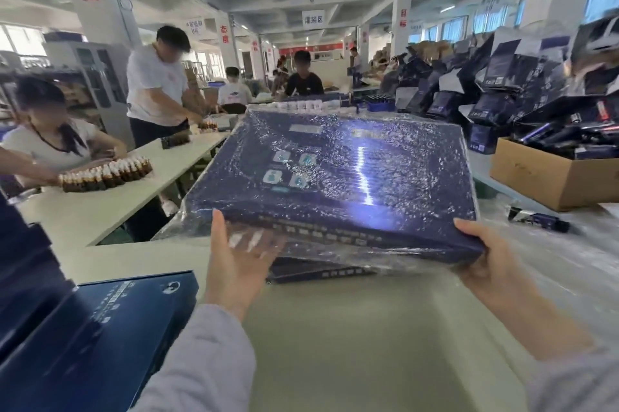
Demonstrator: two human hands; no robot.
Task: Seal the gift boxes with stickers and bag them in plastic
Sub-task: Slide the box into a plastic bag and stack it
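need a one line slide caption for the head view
Right hand grips and left hand supports a plastic-bagged gift box over another bagged box on the table.

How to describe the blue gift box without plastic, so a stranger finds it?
Start at the pale worktable. At its near left edge is a flat dark blue cardboard gift box. Unlike the plastic-bagged blue box raised above the table, it is bare.

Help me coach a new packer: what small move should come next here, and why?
Probably lower the box flat onto the lower box on the table. It is already in plastic and is held tilted: the left hand supports its near edge from beneath, and the right hand grips the near corner. The lower box, also bagged, lies directly under it.
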